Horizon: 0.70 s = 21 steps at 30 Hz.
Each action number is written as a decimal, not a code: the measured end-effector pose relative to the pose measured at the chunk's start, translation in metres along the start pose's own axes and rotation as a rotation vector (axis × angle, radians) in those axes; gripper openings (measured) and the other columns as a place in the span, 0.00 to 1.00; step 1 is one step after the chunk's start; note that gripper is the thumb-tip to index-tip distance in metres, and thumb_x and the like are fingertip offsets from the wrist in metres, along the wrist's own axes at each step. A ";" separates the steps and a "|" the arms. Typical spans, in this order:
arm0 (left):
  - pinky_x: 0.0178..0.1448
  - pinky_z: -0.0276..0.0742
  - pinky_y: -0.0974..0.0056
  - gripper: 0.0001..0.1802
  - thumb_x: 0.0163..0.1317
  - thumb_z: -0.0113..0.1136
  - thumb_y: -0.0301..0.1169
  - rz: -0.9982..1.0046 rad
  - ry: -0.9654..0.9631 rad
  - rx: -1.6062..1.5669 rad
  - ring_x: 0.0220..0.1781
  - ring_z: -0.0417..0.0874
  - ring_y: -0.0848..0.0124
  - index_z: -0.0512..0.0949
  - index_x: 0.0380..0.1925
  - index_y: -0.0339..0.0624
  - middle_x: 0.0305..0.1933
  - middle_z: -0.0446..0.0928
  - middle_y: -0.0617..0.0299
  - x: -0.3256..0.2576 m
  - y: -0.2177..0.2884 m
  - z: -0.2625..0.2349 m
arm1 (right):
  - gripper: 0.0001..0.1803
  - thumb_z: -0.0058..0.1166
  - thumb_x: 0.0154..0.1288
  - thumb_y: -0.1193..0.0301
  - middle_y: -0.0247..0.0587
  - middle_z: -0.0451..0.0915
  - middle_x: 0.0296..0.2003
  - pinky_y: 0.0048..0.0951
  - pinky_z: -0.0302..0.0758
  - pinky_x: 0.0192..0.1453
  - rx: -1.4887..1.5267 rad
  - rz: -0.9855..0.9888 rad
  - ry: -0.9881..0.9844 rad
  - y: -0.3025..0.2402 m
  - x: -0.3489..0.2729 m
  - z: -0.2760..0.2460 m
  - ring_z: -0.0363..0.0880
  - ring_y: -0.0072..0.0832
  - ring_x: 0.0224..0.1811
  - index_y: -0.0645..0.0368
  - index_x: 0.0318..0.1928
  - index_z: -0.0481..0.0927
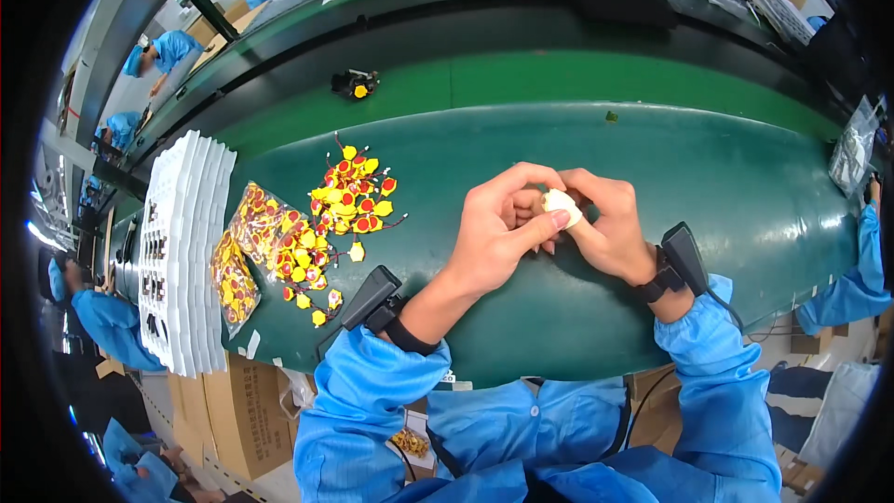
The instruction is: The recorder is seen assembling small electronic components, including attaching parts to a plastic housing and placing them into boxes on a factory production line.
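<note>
Both hands meet over the green bench (708, 186): the left hand (498, 228) and right hand (605, 224) pinch one small pale roll (562, 207) between fingertips (tape, probably), apparently picking at its end. Yellow-red parts (349, 196) lie well apart, leftward. Next likely calls for a fine peel.

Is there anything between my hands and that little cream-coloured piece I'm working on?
Nothing visible does. The left hand and right hand already pinch the cream piece directly between their fingertips.
</note>
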State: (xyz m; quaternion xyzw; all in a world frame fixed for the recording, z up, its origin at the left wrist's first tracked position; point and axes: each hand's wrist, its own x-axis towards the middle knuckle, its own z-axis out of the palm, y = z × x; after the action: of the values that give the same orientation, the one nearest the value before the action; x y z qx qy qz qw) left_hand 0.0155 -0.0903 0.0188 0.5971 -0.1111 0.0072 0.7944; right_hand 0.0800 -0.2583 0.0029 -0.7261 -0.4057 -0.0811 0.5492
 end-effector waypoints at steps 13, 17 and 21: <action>0.31 0.76 0.72 0.12 0.65 0.61 0.25 -0.023 -0.024 -0.013 0.29 0.81 0.75 0.76 0.47 0.32 0.33 0.81 0.57 0.001 0.004 -0.002 | 0.11 0.62 0.63 0.70 0.40 0.79 0.22 0.24 0.70 0.24 0.025 0.007 -0.021 0.002 0.000 -0.001 0.76 0.21 0.20 0.65 0.40 0.80; 0.29 0.74 0.72 0.10 0.66 0.61 0.27 -0.083 -0.069 -0.066 0.27 0.80 0.75 0.77 0.44 0.32 0.32 0.81 0.57 0.002 0.002 -0.004 | 0.12 0.64 0.64 0.67 0.39 0.78 0.21 0.24 0.69 0.24 0.089 0.030 -0.036 -0.002 0.001 0.000 0.75 0.21 0.20 0.65 0.39 0.81; 0.27 0.73 0.72 0.09 0.66 0.61 0.28 -0.081 -0.102 -0.065 0.26 0.80 0.75 0.79 0.40 0.31 0.31 0.81 0.58 -0.001 0.000 -0.004 | 0.14 0.64 0.64 0.65 0.39 0.78 0.21 0.24 0.69 0.24 0.088 -0.021 -0.025 0.001 0.000 0.002 0.75 0.21 0.20 0.65 0.39 0.81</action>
State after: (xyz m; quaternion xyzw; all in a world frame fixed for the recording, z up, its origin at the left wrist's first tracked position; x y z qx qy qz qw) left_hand 0.0153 -0.0860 0.0173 0.5747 -0.1274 -0.0591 0.8063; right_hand 0.0801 -0.2566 0.0012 -0.6977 -0.4234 -0.0600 0.5748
